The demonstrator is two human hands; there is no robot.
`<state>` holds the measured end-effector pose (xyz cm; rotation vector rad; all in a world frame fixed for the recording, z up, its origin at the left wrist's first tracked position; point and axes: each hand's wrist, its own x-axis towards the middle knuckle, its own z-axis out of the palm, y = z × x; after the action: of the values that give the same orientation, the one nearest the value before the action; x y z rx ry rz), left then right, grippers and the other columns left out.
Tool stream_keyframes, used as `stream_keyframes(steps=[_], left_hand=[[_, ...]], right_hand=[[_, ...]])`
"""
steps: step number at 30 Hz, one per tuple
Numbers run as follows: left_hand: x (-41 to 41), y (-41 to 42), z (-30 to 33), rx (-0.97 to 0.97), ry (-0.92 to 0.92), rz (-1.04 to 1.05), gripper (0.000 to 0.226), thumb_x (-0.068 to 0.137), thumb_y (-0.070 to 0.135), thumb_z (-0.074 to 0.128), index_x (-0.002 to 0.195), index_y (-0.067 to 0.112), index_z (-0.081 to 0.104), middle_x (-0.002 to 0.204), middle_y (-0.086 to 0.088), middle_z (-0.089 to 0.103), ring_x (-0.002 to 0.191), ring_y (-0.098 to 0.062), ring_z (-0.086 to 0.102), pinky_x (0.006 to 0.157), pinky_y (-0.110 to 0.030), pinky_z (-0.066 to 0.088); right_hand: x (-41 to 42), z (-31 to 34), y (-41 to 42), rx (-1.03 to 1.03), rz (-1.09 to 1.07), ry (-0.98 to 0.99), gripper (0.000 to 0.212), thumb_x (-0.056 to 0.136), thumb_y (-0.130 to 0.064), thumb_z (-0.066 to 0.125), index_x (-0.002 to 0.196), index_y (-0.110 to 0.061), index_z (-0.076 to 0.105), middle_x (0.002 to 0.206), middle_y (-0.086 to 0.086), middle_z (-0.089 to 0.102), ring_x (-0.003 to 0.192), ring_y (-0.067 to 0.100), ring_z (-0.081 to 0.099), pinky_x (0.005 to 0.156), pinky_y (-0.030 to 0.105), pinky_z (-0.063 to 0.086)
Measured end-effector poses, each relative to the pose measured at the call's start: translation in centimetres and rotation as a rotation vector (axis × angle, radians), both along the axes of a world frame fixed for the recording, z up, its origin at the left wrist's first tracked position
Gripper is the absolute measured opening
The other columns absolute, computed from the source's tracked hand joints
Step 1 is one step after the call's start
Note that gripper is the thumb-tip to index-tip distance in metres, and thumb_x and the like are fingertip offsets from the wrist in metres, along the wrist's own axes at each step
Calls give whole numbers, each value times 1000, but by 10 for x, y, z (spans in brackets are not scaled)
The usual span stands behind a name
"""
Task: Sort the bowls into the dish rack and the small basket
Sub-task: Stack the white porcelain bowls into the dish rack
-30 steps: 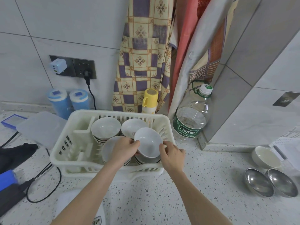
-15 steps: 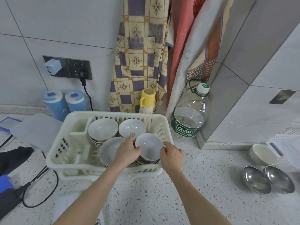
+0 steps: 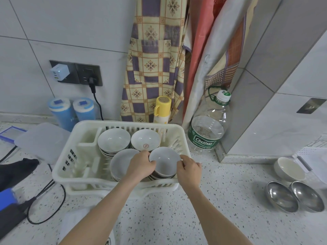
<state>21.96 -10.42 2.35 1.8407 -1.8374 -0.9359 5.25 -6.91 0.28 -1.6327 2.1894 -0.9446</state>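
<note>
Item: small grey ceramic bowl, held by its rim between left hand and right hand, fingers curled on opposite edges; it sits atop a stack in the front right corner of the white slotted plastic dish rack. Advice: lower it level so it nests; release both sides together. Clearances: rack wall just beside the right hand; a neighbouring bowl stack touches the left hand; open counter near the wrists; two steel bowls wait well apart, rightward.
</note>
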Motion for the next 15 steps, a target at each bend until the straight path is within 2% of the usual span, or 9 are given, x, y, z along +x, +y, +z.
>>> stream_keyframes(steps=[2,5,6,7,9,11,13,15], left_hand=[[-1,-1,2,21,37,7,12,84,19,57,73,23,52,67,1,63,70,-20,65,51,-26,39],[-3,-3,5,75,53,0,10,84,18,57,74,18,56,66,1,64,70,-20,68,50,-25,37],[-3,-4,5,87,46,-6,10,84,17,56,74,15,56,67,-1,64,72,-22,69,51,-25,38],[-3,-4,5,97,36,-8,10,84,16,56,74,14,56,68,-3,63,75,-25,69,53,-26,38],[-3,-5,5,106,-6,-18,14,83,15,55,70,16,51,66,-3,59,76,-28,68,53,-27,36],[-3,-4,4,110,-54,-27,20,83,15,55,66,17,44,63,-1,53,68,-24,60,50,-27,32],[-3,-4,3,113,-109,-29,25,84,16,55,66,17,38,64,1,47,65,-20,50,49,-27,28],[-4,-5,4,110,-168,-43,15,86,18,55,76,15,45,75,-1,53,74,-22,53,52,-28,32]], right_hand=[[1,2,1,-18,-4,-40,25,84,-14,43,86,-11,68,52,-13,36,52,11,38,83,33,36],[3,7,5,-36,-5,-82,15,78,-21,37,68,-26,48,49,-14,31,48,7,32,87,36,39],[3,7,5,-31,-7,-83,17,77,-22,35,67,-27,48,49,-13,31,48,6,32,87,36,39],[2,6,5,-25,-9,-78,22,77,-23,35,69,-23,55,49,-13,32,48,6,33,86,35,38],[0,2,2,-21,-8,-50,30,83,-20,41,84,-12,70,51,-13,37,51,11,38,84,33,37],[0,0,1,-23,-5,-22,22,86,-11,50,90,-12,72,55,-10,44,54,15,41,81,32,35],[-1,-1,1,-20,1,7,19,85,-7,54,83,-13,71,54,-8,45,54,18,41,77,32,33],[-1,-1,0,-4,11,37,18,83,-7,53,74,-12,67,52,-6,43,53,20,40,74,33,33]])
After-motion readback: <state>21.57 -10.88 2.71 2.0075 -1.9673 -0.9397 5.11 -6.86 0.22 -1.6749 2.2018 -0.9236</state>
